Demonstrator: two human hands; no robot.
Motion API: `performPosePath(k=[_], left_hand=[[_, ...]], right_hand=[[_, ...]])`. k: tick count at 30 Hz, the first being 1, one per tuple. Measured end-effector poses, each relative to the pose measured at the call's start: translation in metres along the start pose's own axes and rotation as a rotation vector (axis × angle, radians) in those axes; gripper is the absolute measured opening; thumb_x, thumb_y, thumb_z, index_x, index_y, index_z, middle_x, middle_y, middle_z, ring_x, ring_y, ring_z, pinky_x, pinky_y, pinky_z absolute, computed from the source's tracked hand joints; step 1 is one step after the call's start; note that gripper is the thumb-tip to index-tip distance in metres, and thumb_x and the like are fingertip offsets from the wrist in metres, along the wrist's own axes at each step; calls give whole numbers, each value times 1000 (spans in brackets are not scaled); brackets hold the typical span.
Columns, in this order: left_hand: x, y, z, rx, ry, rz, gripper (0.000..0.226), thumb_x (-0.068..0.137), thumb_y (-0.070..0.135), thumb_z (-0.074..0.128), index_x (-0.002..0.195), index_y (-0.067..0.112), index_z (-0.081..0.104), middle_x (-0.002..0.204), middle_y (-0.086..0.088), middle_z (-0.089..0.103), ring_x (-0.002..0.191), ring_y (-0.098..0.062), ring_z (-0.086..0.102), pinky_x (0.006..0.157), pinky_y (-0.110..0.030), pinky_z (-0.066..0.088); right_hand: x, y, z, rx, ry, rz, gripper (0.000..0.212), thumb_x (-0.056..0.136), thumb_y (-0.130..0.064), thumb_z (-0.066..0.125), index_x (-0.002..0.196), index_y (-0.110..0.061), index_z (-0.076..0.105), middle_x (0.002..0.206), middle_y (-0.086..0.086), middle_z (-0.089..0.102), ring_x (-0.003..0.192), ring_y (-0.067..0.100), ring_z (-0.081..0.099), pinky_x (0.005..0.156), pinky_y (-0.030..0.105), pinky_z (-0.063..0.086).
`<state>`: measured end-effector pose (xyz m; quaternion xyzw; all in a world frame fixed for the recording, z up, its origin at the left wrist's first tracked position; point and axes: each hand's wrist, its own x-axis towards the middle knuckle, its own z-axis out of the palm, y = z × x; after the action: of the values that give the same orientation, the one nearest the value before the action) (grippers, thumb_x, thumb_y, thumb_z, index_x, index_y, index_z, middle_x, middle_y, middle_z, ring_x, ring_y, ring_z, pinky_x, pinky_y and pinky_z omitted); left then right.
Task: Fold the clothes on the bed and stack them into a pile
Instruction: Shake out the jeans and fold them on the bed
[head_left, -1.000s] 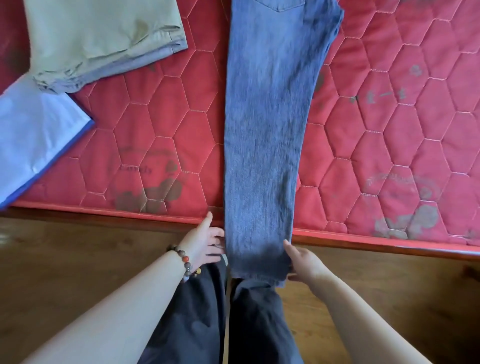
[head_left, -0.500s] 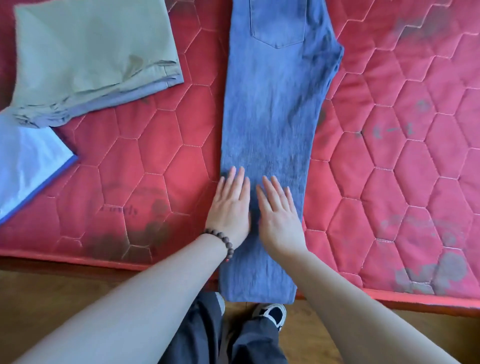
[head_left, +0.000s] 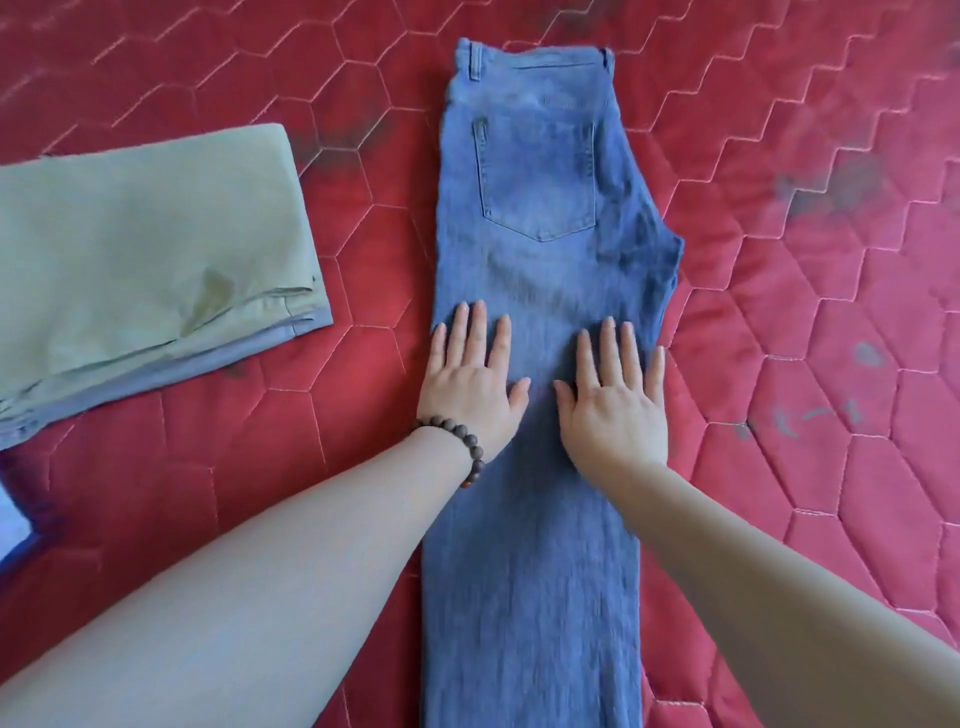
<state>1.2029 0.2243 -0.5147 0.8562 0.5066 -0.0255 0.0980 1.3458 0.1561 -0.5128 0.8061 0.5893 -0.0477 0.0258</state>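
On the red bed (head_left: 779, 467), a folded pile (head_left: 145, 270) lies left while the left hand (head_left: 470, 387) and right hand (head_left: 613, 402) press flat on lengthwise-halved jeans (head_left: 530, 218), cross-folds remaining.

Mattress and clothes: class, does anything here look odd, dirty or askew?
Yes: the red mattress carries dark grey smudges, clearest on the right. The jeans lie straight under both flat hands, left and right.
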Motion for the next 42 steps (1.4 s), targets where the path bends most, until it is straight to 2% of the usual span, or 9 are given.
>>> performPosePath(k=[5, 11, 16, 23, 29, 34, 38, 40, 42], left_hand=[[75, -6, -11, -8, 27, 11, 64, 100, 47, 28, 155, 26, 4, 163, -11, -8, 150, -27, -10, 120, -42, -8], [136, -26, -18, 17, 99, -36, 68, 94, 55, 26, 155, 31, 9, 162, -17, 4, 150, -33, -1, 120, -51, 0], [137, -28, -14, -23, 83, -39, 78, 88, 55, 30, 155, 16, 19, 161, -17, 14, 150, -32, 8, 119, -54, 10], [142, -28, -17, -27, 5, -77, 86, 86, 55, 37, 152, 2, 21, 160, -15, 18, 149, -29, 11, 119, -54, 14], [143, -29, -16, -46, -3, -62, 86, 85, 55, 41, 151, 2, 25, 159, -16, 22, 149, -30, 15, 117, -55, 16], [143, -30, -17, -54, 3, -57, 86, 84, 55, 42, 151, 3, 25, 159, -16, 22, 149, -30, 16, 117, -55, 18], [144, -30, -18, -42, 13, -54, 85, 86, 55, 39, 152, 4, 23, 160, -15, 19, 149, -30, 15, 117, -55, 18], [144, -30, -17, -37, 17, -61, 84, 86, 55, 37, 152, 4, 22, 160, -15, 18, 149, -30, 14, 117, -55, 18], [143, -29, -17, -35, 22, -69, 83, 87, 54, 35, 152, 4, 23, 160, -15, 19, 149, -29, 14, 117, -55, 18]], right_hand=[[60, -15, -9, 112, -55, -202, 54, 104, -35, 28, 155, -20, 17, 163, -2, 6, 150, 18, -2, 118, 42, -10], [122, 6, -9, 8, 20, 139, 69, 98, -55, 14, 155, -19, 3, 163, 2, -2, 149, 19, -10, 115, 46, -20], [183, -8, -24, 176, 46, -321, 54, 101, -35, 25, 153, -21, 23, 161, 0, 17, 150, 21, 10, 121, 48, 4], [293, -28, -27, -27, -67, -513, 58, 97, -56, 7, 153, -40, 3, 163, -9, 4, 150, 16, 0, 119, 53, -1], [363, -39, -33, -26, -27, -395, 73, 84, -77, -1, 151, -47, 3, 162, -11, -2, 150, 15, -5, 117, 58, -6], [374, -14, -38, -38, 23, -422, 64, 92, -66, 6, 152, -43, 9, 163, -11, 6, 150, 13, 2, 117, 58, -7], [367, 23, -39, -59, 103, -42, 62, 98, -57, 18, 154, -30, 17, 163, -6, 9, 150, 17, -1, 111, 61, -17], [348, 15, -37, 18, 133, 107, 62, 101, -51, 19, 155, -20, 17, 163, -2, 5, 150, 19, -5, 114, 60, -13], [304, -14, -30, 191, 165, 0, 57, 101, -39, 27, 152, -14, 26, 162, 2, 13, 150, 21, 4, 118, 58, -1]])
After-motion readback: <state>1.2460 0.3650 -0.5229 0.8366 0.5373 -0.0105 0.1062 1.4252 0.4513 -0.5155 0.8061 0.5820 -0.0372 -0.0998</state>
